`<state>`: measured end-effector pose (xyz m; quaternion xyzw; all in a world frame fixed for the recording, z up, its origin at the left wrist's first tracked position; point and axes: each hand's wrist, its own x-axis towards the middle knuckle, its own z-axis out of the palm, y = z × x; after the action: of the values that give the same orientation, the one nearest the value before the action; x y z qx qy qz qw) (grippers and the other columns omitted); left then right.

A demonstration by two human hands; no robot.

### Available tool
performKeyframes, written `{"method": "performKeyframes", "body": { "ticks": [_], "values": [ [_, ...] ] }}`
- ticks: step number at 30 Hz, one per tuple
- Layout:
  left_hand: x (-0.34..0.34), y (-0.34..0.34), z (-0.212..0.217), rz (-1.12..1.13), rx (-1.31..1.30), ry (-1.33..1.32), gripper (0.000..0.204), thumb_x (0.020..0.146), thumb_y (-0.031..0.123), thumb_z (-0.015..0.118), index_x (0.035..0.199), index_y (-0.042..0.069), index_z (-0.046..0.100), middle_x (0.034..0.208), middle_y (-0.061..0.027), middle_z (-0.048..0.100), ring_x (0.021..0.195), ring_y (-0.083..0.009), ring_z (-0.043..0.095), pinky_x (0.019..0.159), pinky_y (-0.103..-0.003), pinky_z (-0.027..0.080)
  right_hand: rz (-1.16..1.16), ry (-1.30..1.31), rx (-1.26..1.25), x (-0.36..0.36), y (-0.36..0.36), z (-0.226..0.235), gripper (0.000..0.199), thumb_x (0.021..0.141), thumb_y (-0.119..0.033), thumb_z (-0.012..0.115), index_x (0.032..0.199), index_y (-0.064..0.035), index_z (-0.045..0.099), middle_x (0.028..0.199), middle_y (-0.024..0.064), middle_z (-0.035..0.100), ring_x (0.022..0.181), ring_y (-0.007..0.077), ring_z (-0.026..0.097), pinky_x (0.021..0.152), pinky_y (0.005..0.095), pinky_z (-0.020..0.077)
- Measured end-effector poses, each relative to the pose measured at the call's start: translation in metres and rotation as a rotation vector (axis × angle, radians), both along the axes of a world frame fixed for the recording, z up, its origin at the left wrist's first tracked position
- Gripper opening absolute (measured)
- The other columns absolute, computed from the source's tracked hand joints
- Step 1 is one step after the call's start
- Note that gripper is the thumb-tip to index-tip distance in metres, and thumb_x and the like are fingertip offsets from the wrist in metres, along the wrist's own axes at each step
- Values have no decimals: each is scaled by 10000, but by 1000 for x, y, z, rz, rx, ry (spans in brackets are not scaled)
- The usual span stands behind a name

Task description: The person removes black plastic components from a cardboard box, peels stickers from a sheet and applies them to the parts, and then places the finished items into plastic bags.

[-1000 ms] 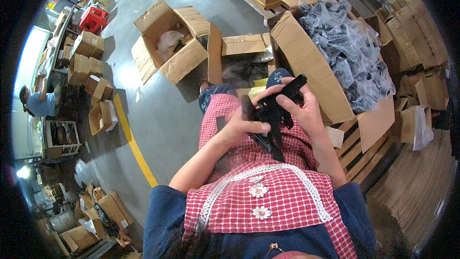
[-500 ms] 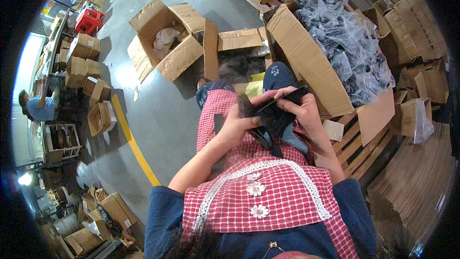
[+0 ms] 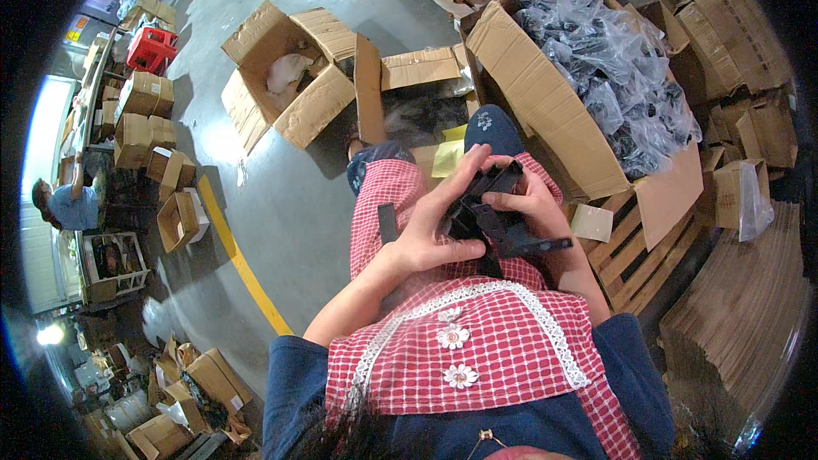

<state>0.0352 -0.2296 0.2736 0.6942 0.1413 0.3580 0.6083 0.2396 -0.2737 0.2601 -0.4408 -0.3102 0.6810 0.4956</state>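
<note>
Over my lap, both hands are around a jointed black plastic part with several arms or flaps; its exact kind is not clear. My left hand grips its left side, fingers stretched along the far edge and thumb on the near side. On the other side, my right hand is closed around it, thumb lying across the top. Some fingers of this hand are hidden behind the part. A narrow black strip shows beside my left wrist, against the red checked apron.
At the far right a large carton holds many bagged black pieces, beside a wooden pallet. An open carton stands on the floor at far left. Stacked flat cardboard is at right. A person is at the left.
The black part has turned, its flaps now spread differently, with one end pointing right. My left hand has opened wider along it, and my right hand has shifted its hold.
</note>
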Motion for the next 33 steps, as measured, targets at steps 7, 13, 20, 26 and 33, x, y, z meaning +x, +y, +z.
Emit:
{"method": "performKeyframes", "body": {
  "ticks": [7, 13, 20, 26, 33],
  "values": [
    [0, -13, 12, -38, -666, -188, 1030, 801, 470, 745, 1567, 35, 212, 1621, -157, 230, 1497, -272, 232, 1213, -394, 187, -59, -180, 98, -13, -19, 13, 480, 803, -8, 738, 1255, -28, 579, 1146, 59, 648, 1049, 156, 623, 933, 302, 495],
    [-16, -25, 6, -16, -1093, 100, 543, 966, 370, 580, 1392, 42, 503, 1384, -131, 541, 1232, -253, 551, 1047, -396, 437, 1, -315, 288, -10, -19, 13, 343, 886, 8, 549, 1227, 8, 593, 1182, 76, 639, 1069, 142, 611, 935, 287, 477],
    [-27, -28, 3, 22, -1023, 159, 390, 976, 283, 590, 1242, -1, 572, 1098, -70, 660, 983, -128, 625, 869, -275, 496, 59, -332, 356, -9, -22, 25, 593, 794, -17, 624, 1380, -17, 531, 1229, 76, 648, 981, 131, 634, 870, 283, 520],
    [-28, -33, 5, 109, -1133, 106, 353, 937, 186, 572, 1230, -10, 590, 1105, -99, 690, 974, -201, 679, 883, -337, 537, 75, -323, 262, 1, -19, 35, 505, 758, -20, 617, 1259, 18, 568, 953, 49, 657, 798, 92, 619, 702, 235, 510],
    [-25, -40, 21, 83, -841, 7, 399, 947, 237, 555, 1256, -15, 562, 1087, -142, 691, 935, -215, 699, 869, -323, 549, 89, -325, 229, 4, -21, 42, 395, 766, 3, 616, 1159, -19, 592, 1047, 41, 638, 934, 96, 615, 804, 249, 508]
  ]
}}
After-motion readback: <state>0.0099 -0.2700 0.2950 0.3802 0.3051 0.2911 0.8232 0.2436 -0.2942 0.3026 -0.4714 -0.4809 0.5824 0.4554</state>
